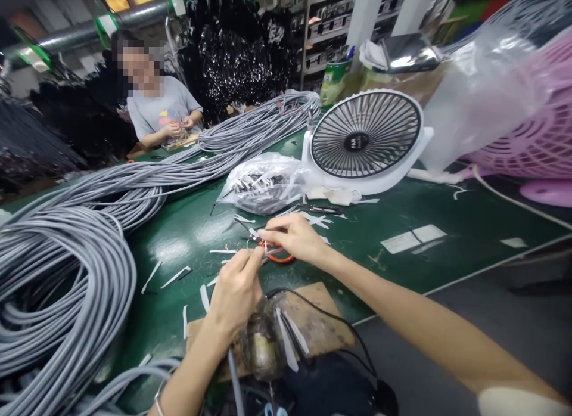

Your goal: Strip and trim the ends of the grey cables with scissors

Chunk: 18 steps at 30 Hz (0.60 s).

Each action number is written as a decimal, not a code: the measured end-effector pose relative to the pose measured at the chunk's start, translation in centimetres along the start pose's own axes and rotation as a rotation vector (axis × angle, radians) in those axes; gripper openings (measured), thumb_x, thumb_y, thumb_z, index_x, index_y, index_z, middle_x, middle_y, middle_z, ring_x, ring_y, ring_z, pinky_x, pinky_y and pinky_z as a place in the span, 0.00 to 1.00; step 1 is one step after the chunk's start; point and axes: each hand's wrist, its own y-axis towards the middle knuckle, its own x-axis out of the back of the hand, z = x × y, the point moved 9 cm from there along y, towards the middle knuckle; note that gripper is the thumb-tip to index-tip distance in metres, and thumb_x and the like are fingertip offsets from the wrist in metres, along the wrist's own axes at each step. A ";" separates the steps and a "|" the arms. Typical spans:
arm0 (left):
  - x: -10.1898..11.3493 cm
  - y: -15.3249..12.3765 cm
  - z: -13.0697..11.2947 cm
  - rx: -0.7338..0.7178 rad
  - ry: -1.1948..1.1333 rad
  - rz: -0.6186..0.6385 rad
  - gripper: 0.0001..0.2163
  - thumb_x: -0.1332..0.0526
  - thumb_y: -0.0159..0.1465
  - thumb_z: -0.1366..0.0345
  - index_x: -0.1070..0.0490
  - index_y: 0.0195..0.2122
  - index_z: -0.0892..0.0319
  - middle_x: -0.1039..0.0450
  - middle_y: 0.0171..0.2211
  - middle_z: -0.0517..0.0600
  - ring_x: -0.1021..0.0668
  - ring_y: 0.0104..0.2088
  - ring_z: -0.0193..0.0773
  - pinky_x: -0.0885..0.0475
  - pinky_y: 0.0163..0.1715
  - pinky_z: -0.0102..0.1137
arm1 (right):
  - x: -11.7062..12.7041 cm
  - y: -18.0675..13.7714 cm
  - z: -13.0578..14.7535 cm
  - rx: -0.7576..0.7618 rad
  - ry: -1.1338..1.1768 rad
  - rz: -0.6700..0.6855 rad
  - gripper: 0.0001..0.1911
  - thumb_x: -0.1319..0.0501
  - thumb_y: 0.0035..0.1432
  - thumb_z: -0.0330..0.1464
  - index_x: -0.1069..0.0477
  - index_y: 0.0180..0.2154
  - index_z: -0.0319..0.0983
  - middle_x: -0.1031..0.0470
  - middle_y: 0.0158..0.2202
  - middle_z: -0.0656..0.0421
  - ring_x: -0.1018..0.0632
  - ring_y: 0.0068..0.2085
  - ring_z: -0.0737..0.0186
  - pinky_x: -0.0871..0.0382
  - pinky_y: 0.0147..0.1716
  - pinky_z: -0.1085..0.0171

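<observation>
My left hand [236, 288] is closed, with fingertips pinched at the end of a grey cable [235, 383] that runs up from below and passes behind my wrist. My right hand [292, 237] is pinched shut just above and to the right, its fingertips almost meeting the left ones. Thin wire ends and a small white piece show between the fingertips, too small to tell apart. Right beneath the hands lies an orange-handled tool [282, 258], partly hidden. White paper strips [223, 251] are scattered around on the green tabletop [179, 297].
Large coils of grey cable [67, 273] cover the left side. A clear bag of small parts [268, 183], a white fan [366, 136] and a pink fan [531, 130] stand behind. Nearer are brown cardboard [317, 297] and a metal device [263, 347]. Another person [161, 109] works across the table.
</observation>
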 end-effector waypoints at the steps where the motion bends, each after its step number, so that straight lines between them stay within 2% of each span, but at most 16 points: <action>1: 0.4 0.0 -0.3 -0.033 -0.008 -0.028 0.11 0.50 0.62 0.77 0.31 0.41 0.63 0.27 0.28 0.51 0.24 0.28 0.34 0.29 0.29 0.25 | -0.4 0.3 -0.7 -0.070 0.098 0.042 0.18 0.44 0.51 0.36 0.39 0.14 0.37 0.41 0.14 0.64 0.40 0.20 0.72 0.49 0.22 0.69; 3: 1.4 0.2 -0.4 -0.042 -0.015 -0.084 0.09 0.48 0.62 0.76 0.32 0.40 0.62 0.26 0.28 0.51 0.23 0.28 0.33 0.29 0.30 0.24 | -0.9 0.7 -1.4 -0.145 0.251 0.105 0.19 0.44 0.51 0.41 0.38 0.15 0.36 0.40 0.15 0.64 0.40 0.20 0.71 0.48 0.22 0.69; 5: 2.2 0.3 0.2 0.030 -0.017 -0.116 0.09 0.48 0.62 0.75 0.33 0.41 0.61 0.25 0.29 0.50 0.23 0.27 0.32 0.30 0.29 0.24 | -0.8 0.9 -1.5 -0.160 0.290 0.135 0.20 0.46 0.54 0.44 0.36 0.19 0.36 0.38 0.17 0.63 0.39 0.21 0.71 0.47 0.23 0.69; 7: 2.8 0.3 1.3 0.164 -0.031 -0.130 0.10 0.48 0.62 0.74 0.35 0.43 0.60 0.25 0.27 0.47 0.24 0.24 0.31 0.31 0.26 0.23 | -0.5 0.7 -1.3 -0.141 0.135 0.205 0.20 0.47 0.55 0.43 0.33 0.21 0.35 0.38 0.18 0.64 0.40 0.21 0.71 0.48 0.23 0.69; 9: 3.1 0.1 2.3 0.273 -0.059 -0.134 0.11 0.48 0.62 0.73 0.38 0.45 0.59 0.27 0.25 0.44 0.25 0.21 0.29 0.33 0.23 0.22 | -1.0 0.0 -1.4 -0.112 -0.151 0.373 0.17 0.43 0.54 0.41 0.31 0.21 0.35 0.37 0.17 0.64 0.39 0.21 0.71 0.48 0.23 0.69; 11: 3.1 0.1 2.7 0.315 -0.079 -0.118 0.09 0.48 0.62 0.73 0.38 0.44 0.59 0.28 0.24 0.43 0.27 0.20 0.28 0.33 0.23 0.21 | -1.9 -1.0 -1.4 -0.054 -0.369 0.546 0.15 0.40 0.53 0.39 0.29 0.21 0.35 0.33 0.18 0.61 0.34 0.23 0.68 0.46 0.24 0.68; 12: 3.0 0.2 2.7 0.318 -0.084 -0.099 0.09 0.49 0.63 0.72 0.37 0.43 0.59 0.28 0.25 0.43 0.27 0.21 0.28 0.33 0.23 0.22 | -2.1 -1.2 -1.3 -0.026 -0.438 0.564 0.14 0.41 0.53 0.37 0.28 0.22 0.35 0.30 0.20 0.60 0.31 0.25 0.67 0.45 0.26 0.68; 15: 2.4 0.3 2.9 0.309 -0.131 -0.031 0.11 0.52 0.64 0.72 0.34 0.44 0.59 0.28 0.26 0.45 0.27 0.23 0.29 0.33 0.25 0.23 | -1.6 -0.7 -1.5 -0.019 -0.621 0.410 0.08 0.44 0.54 0.28 0.25 0.32 0.35 0.25 0.32 0.52 0.26 0.34 0.61 0.41 0.30 0.68; 18: 2.2 0.3 3.2 0.303 -0.241 0.009 0.12 0.53 0.65 0.72 0.33 0.43 0.58 0.30 0.27 0.46 0.28 0.25 0.29 0.34 0.26 0.23 | -1.6 -0.4 -2.8 -0.123 -0.781 0.340 0.15 0.43 0.48 0.23 0.28 0.40 0.33 0.25 0.38 0.47 0.24 0.38 0.55 0.40 0.28 0.67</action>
